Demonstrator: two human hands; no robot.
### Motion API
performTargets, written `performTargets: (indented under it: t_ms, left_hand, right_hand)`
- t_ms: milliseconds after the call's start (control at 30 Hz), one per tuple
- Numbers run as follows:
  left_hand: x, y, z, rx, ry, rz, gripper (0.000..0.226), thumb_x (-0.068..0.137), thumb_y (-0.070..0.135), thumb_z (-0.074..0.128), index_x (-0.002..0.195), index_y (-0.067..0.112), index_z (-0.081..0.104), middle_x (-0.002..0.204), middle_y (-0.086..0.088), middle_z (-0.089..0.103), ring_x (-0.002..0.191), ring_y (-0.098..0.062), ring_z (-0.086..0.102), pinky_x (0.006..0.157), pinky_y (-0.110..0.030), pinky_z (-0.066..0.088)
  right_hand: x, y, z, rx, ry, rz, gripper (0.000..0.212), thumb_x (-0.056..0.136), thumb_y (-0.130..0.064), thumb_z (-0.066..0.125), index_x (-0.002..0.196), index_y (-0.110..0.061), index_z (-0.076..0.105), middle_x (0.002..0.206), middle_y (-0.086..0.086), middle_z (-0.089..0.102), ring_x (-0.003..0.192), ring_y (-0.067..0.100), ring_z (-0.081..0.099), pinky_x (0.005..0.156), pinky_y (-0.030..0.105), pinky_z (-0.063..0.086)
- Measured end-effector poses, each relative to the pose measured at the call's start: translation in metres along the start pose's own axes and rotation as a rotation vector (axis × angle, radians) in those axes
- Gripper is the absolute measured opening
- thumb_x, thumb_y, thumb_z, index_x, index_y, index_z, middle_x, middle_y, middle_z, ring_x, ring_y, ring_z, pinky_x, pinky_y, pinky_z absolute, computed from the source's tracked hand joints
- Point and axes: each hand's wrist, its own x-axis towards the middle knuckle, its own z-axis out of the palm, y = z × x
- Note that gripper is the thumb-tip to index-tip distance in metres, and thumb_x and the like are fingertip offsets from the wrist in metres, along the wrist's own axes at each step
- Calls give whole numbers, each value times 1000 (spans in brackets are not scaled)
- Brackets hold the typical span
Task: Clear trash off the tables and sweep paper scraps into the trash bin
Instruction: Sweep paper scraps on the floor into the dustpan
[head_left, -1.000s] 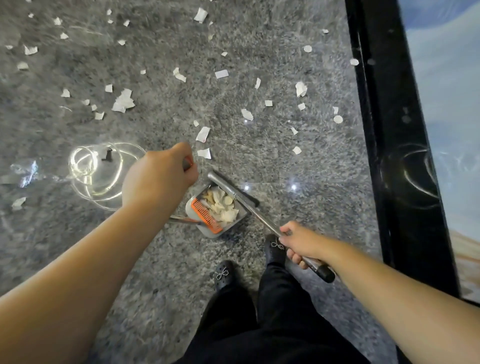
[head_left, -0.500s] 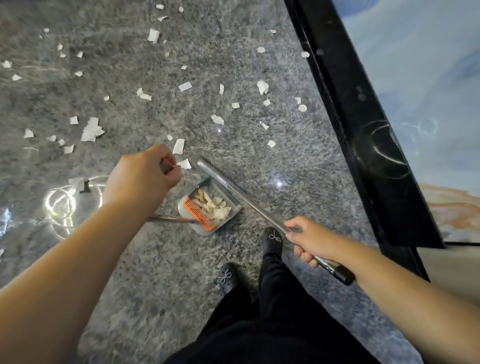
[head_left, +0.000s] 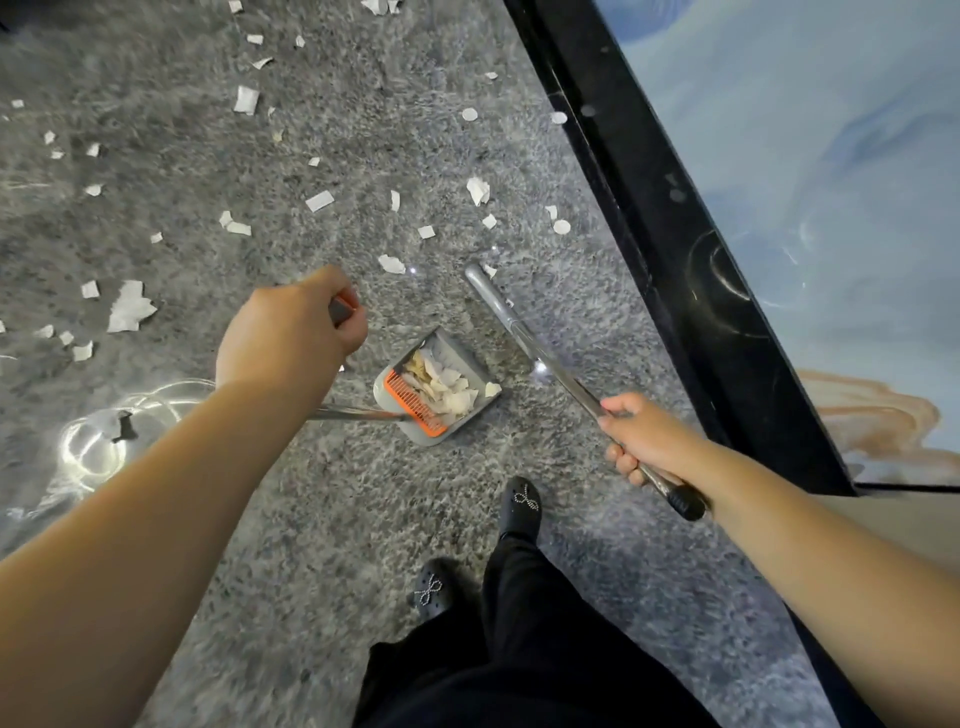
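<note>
My left hand grips the top of the dustpan handle, whose metal shaft runs down to the grey dustpan on the floor. The pan holds a heap of white paper scraps behind an orange comb strip. My right hand grips a long metal broom handle near its black end cap; the pole slants up-left past the pan, and its head cannot be made out. Several white paper scraps lie scattered over the grey speckled floor ahead and to the left.
A black glossy border strip runs diagonally on the right, with a blue-white marbled surface beyond it. My black shoes and trousers stand just below the dustpan. A bright light reflection glares off the floor at left.
The view has swung left and tilted, so the black border reaches further into view. The broom pole has moved away from the dustpan to its right. Both hands keep their grips.
</note>
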Motion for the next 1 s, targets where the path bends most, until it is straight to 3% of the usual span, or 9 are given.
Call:
performTargets:
  t_ms: [167, 300, 433, 533, 633, 767, 867, 1000]
  left_hand:
    - [46, 28, 11, 16, 10, 8, 10, 93, 33, 58, 92, 23, 58, 68, -4, 58, 62, -27, 54, 52, -30, 43]
    - [86, 52, 17, 70, -6, 7, 12, 93, 35, 56, 94, 23, 57, 70, -6, 59, 66, -31, 56, 52, -33, 43]
    - [120, 71, 23, 95, -16, 1, 12, 94, 32, 57, 95, 20, 56, 71, -5, 58, 71, -30, 55, 52, -33, 38]
    - [136, 84, 29, 123, -36, 9, 12, 95, 30, 56, 95, 19, 55, 74, -7, 59, 71, -29, 55, 54, -34, 38]
    - [144, 87, 34, 138, -42, 20, 12, 95, 32, 56, 95, 20, 54, 74, -7, 60, 69, -29, 56, 51, -32, 37]
    - [150, 87, 34, 144, -40, 22, 10, 95, 32, 55, 93, 22, 54, 71, -5, 59, 69, -30, 57, 51, -32, 39]
    - [151, 88, 33, 149, -49, 14, 11, 96, 31, 55, 95, 21, 54, 70, -5, 58, 67, -29, 57, 49, -31, 38]
    - [152, 91, 33, 137, -60, -7, 11, 96, 32, 54, 94, 22, 54, 71, -5, 58, 66, -30, 58, 49, -32, 40]
  right_hand:
    - [47, -34, -35, 17, 17, 21, 25, 102, -19, 42, 126, -24, 41, 70, 8, 46, 37, 8, 38, 37, 19, 34]
    - [77, -71, -52, -18, -4, -1, 14, 102, -15, 40, 106, -23, 51, 66, 7, 42, 37, 8, 36, 37, 17, 32]
    - [104, -107, -65, -75, -15, 4, 22, 102, -16, 41, 83, -25, 46, 67, 6, 40, 45, 11, 34, 40, 19, 30]
    - [124, -129, -70, -119, -11, 22, 10, 102, -15, 39, 99, -19, 48, 68, 6, 39, 44, 10, 35, 41, 20, 30]
    - [145, -140, -73, -176, -38, 19, 24, 102, -15, 38, 125, -16, 45, 65, 6, 40, 37, 10, 36, 38, 19, 32]
    - [152, -145, -66, -286, -95, 38, 15, 102, -14, 36, 115, -18, 41, 66, 7, 43, 40, 11, 38, 39, 21, 36]
    - [140, -137, -61, -420, -163, 55, 27, 101, -13, 36, 128, -16, 40, 71, 9, 50, 45, 12, 43, 41, 26, 42]
    - [101, -119, -56, -452, -265, 69, 28, 102, -13, 38, 130, -14, 39, 73, 6, 50, 45, 9, 44, 39, 20, 41]
